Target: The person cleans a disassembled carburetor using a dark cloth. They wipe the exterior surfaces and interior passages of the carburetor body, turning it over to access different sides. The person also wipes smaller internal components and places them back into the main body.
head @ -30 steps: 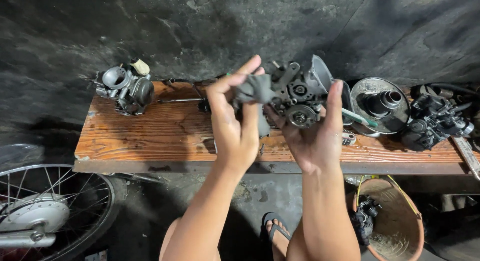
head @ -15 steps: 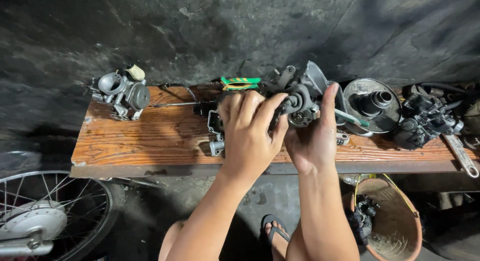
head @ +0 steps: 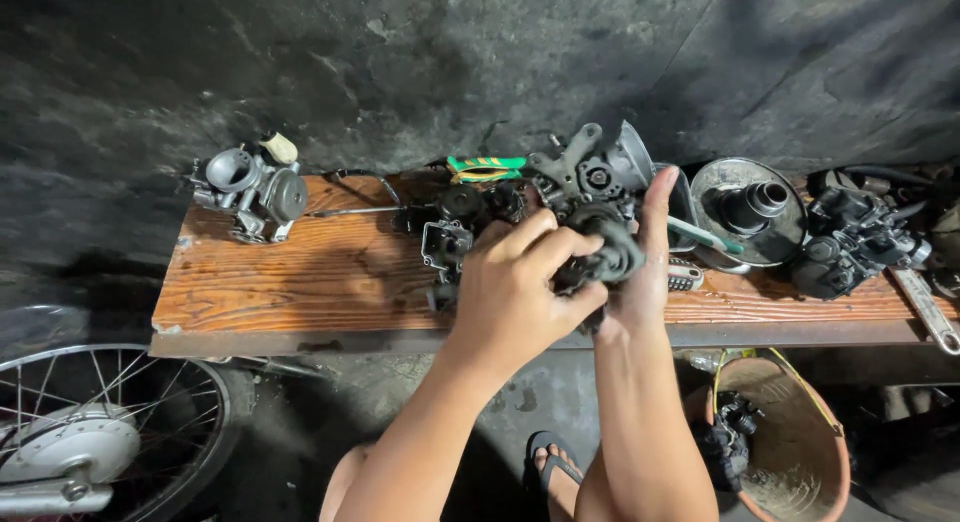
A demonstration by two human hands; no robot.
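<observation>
Both my hands grip one dark, greasy carburetor part (head: 606,244) above the middle of a wooden bench (head: 300,282). My left hand (head: 515,287) wraps over its near side, fingers curled across the top. My right hand (head: 640,272) cups it from the right, thumb pointing up. Behind the part lies a heap of black engine pieces (head: 460,227) and a grey metal body (head: 590,167) with a round flange.
A silver carburetor (head: 250,187) sits at the bench's left end. A round metal drum (head: 750,207), black assemblies (head: 850,242) and a wrench (head: 925,307) lie to the right. Below are a spoked wheel (head: 90,432), a brown bucket (head: 790,452) of parts and my sandalled foot (head: 550,467).
My hands have come down from a raised position toward the bench. My left fingers, spread a second ago, have curled over the part.
</observation>
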